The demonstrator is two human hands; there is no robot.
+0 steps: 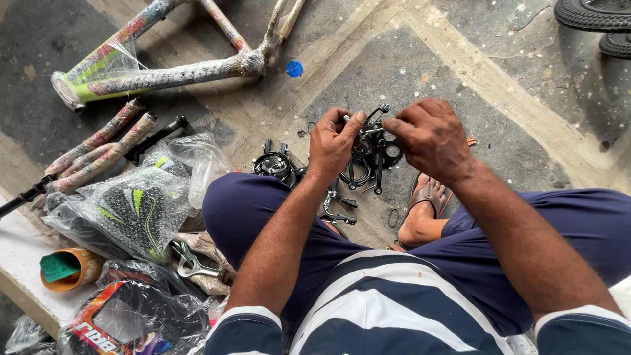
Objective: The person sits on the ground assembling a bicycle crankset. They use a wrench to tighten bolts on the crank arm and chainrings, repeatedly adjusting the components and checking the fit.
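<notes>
Both hands (381, 135) meet over brake parts (368, 154) on the floor (499, 85), ahead of the knees. A frame (164, 72) lies far left; wrapped parts (131, 210) and a spanner (190, 263) lie left.

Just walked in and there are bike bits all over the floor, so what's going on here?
A person sits on the concrete floor, both hands raised over their lap. The left hand and right hand together hold a black brake caliper. More black brake parts lie below, and a wrapped bicycle frame lies farther off.

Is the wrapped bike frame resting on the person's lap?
No, the wrapped bike frame lies on the floor, apart from both hands.
</notes>
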